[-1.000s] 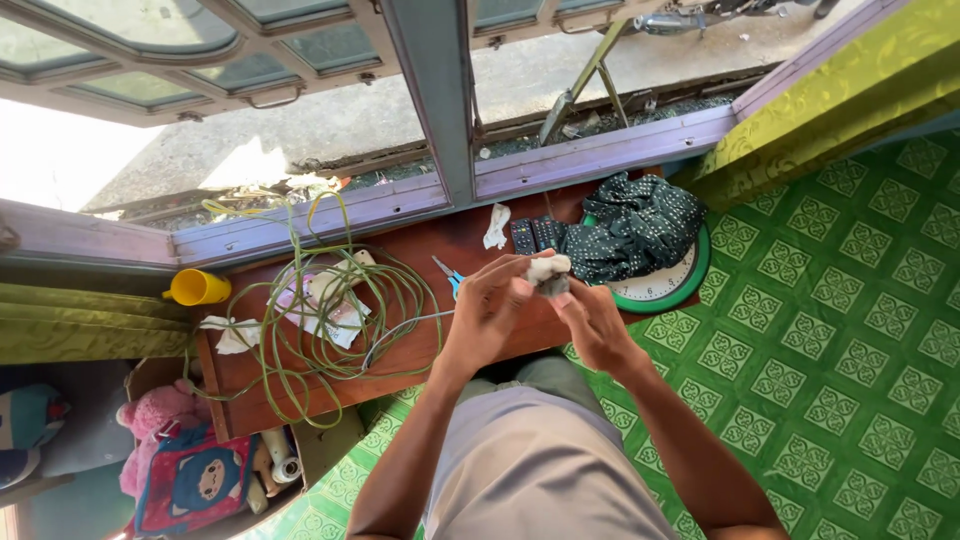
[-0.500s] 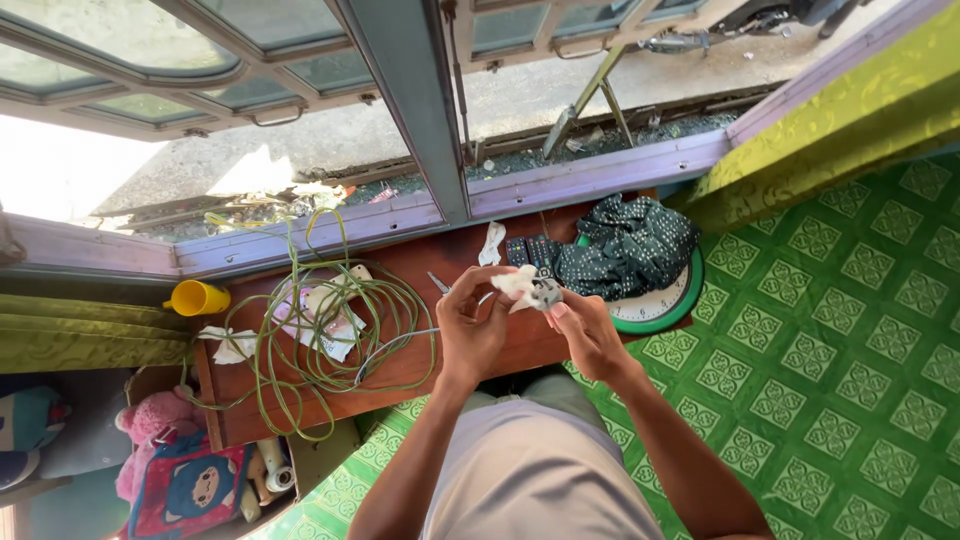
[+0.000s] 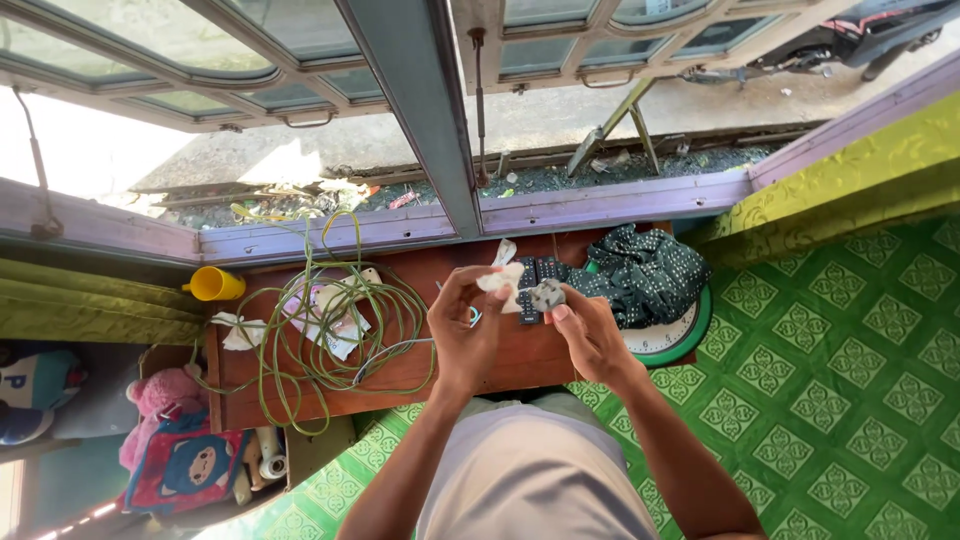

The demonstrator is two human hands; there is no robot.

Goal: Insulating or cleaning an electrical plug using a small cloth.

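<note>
Hands up over the brown table (image 3: pixel 400 375), each one holding a small thing.
Yellow cup (image 3: pixel 215 285) and green wire (image 3: pixel 330 330) sit far left; your left hand (image 3: pixel 465 325) pinches a white scrap (image 3: pixel 500 280), and your right hand (image 3: pixel 590 335) grips a small grey piece (image 3: pixel 547 295) just beside it, with dotted cloth (image 3: pixel 645 275) to the right.

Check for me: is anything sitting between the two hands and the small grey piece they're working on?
Nothing visible. The right hand pinches the small grey piece directly, and the left hand holds a white scrap right beside it. Both are raised above the wooden table; the green cable lies off to the left.
</note>
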